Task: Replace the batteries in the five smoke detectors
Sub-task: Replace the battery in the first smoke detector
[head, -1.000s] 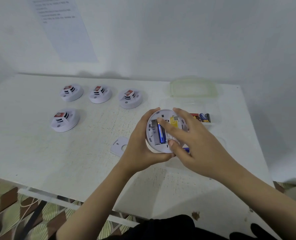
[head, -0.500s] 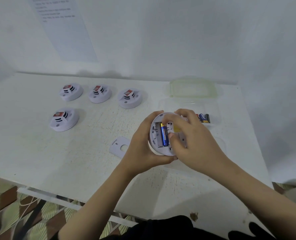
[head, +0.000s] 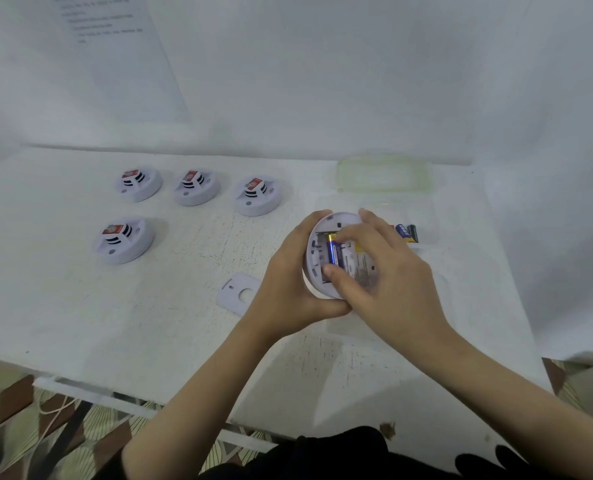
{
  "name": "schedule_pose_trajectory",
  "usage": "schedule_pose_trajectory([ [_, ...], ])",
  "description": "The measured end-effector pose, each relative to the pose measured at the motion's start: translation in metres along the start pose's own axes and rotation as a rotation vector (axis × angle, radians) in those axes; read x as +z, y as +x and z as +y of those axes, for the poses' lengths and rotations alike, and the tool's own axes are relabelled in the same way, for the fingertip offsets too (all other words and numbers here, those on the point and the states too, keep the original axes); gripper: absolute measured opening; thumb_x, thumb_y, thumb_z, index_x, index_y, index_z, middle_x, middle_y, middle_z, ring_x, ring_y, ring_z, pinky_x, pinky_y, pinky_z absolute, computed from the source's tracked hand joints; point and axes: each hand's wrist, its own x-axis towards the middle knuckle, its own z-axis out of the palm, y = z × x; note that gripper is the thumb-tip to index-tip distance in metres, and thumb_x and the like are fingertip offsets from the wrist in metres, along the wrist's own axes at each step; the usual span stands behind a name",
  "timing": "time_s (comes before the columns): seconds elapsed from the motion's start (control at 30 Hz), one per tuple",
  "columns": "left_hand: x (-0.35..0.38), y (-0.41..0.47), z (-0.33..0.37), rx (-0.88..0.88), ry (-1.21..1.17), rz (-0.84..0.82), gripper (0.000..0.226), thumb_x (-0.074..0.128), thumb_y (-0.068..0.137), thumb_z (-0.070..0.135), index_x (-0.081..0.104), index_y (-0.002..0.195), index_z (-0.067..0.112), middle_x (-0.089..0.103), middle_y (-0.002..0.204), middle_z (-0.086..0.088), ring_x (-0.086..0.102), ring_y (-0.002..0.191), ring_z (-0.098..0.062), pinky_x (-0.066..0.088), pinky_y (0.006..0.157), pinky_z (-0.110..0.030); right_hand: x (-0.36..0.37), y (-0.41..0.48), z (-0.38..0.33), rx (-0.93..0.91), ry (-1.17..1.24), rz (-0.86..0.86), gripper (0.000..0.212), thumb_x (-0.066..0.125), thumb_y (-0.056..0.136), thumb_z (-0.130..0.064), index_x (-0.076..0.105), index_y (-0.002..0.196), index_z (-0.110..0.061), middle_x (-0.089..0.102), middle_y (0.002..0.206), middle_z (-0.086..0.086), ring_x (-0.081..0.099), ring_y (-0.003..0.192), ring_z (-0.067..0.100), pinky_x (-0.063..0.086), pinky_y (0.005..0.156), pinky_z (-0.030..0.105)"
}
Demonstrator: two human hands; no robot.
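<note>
White detector (head: 314, 261) is held up off the table (head: 63, 306), a bit right of centre, with its back side facing the camera. The left hand (head: 288, 292) has its grip wrapped round the rim, thumb along the near edge. The right hand (head: 395, 285) grip is pinched on a blue battery (head: 333, 254) lying in the open compartment, index fingertip at the far end and thumb at the near end. The loose cover (head: 239, 294) lies flat on the table just left of the left hand. Four other detectors (head: 123, 240) sit face up further left, three in a row and one in front. Spare batteries (head: 407, 233) lie in a clear tub (head: 430, 223) behind the right hand, with a greenish lid (head: 383, 174) beyond it.
</note>
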Motion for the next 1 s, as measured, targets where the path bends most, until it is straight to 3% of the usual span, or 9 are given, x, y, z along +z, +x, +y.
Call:
schedule_pose_trajectory([
  [0.1, 0.001, 0.003, 0.002, 0.029, 0.023, 0.022, 0.088, 0.089, 0.062, 0.015, 0.043, 0.136, 0.006, 0.057, 0.129, 0.000, 0.056, 0.120, -0.015, 0.050, 0.097, -0.036, 0.004, -0.003, 0.000, -0.017, 0.025, 0.071, 0.040, 0.065, 0.080, -0.037, 0.061, 0.120, -0.034, 0.045, 0.144, 0.002, 0.042, 0.132, 0.014, 0.044, 0.089, 0.025],
  [0.17, 0.002, 0.004, 0.005, 0.048, 0.044, 0.038, 0.087, 0.090, 0.062, 0.018, 0.044, 0.135, 0.009, 0.056, 0.130, 0.004, 0.054, 0.120, -0.008, 0.047, 0.099, -0.024, 0.008, -0.005, 0.002, -0.037, 0.006, 0.105, 0.043, 0.064, 0.080, -0.034, 0.062, 0.122, -0.027, 0.045, 0.142, 0.009, 0.042, 0.132, 0.031, 0.042, 0.096, 0.033],
  [0.23, 0.003, 0.005, 0.006, 0.052, 0.045, 0.048, 0.086, 0.090, 0.061, 0.019, 0.044, 0.134, 0.009, 0.056, 0.129, 0.006, 0.054, 0.119, -0.003, 0.044, 0.098, -0.016, 0.009, -0.005, 0.003, -0.029, 0.028, 0.126, 0.041, 0.065, 0.080, -0.032, 0.064, 0.121, -0.023, 0.046, 0.141, 0.010, 0.041, 0.131, 0.035, 0.042, 0.099, 0.037],
  [0.4, 0.005, 0.007, 0.006, 0.068, 0.084, 0.059, 0.087, 0.090, 0.061, 0.019, 0.046, 0.135, 0.004, 0.058, 0.129, 0.002, 0.054, 0.119, -0.004, 0.042, 0.099, -0.015, 0.007, 0.000, 0.000, -0.022, 0.025, 0.136, 0.036, 0.060, 0.081, -0.038, 0.067, 0.114, -0.025, 0.052, 0.138, 0.008, 0.050, 0.127, 0.020, 0.047, 0.097, 0.034],
  [0.53, 0.008, 0.005, 0.005, 0.073, 0.109, 0.041, 0.092, 0.092, 0.057, 0.020, 0.046, 0.135, 0.004, 0.055, 0.129, 0.006, 0.051, 0.118, 0.005, 0.040, 0.097, -0.010, 0.005, 0.005, -0.002, -0.014, -0.080, 0.162, 0.028, 0.063, 0.079, -0.032, 0.068, 0.105, -0.024, 0.059, 0.130, 0.006, 0.061, 0.108, 0.015, 0.044, 0.079, 0.019],
  [0.8, 0.013, 0.003, 0.004, 0.108, 0.118, 0.015, 0.095, 0.093, 0.054, 0.017, 0.045, 0.134, 0.001, 0.057, 0.129, 0.000, 0.054, 0.116, -0.006, 0.041, 0.096, -0.010, 0.006, 0.007, -0.001, -0.003, -0.081, 0.185, 0.014, 0.064, 0.077, -0.027, 0.067, 0.091, -0.024, 0.064, 0.118, -0.001, 0.064, 0.087, 0.013, 0.051, 0.067, 0.025],
  [1.0, 0.015, 0.003, 0.009, 0.127, 0.054, 0.013, 0.083, 0.089, 0.060, 0.014, 0.049, 0.131, 0.002, 0.059, 0.123, -0.005, 0.060, 0.111, -0.017, 0.053, 0.090, -0.034, 0.000, 0.011, 0.002, 0.032, 0.045, 0.130, 0.012, 0.066, 0.075, -0.024, 0.061, 0.081, -0.032, 0.064, 0.101, -0.011, 0.052, 0.074, 0.001, 0.045, 0.065, 0.018],
])
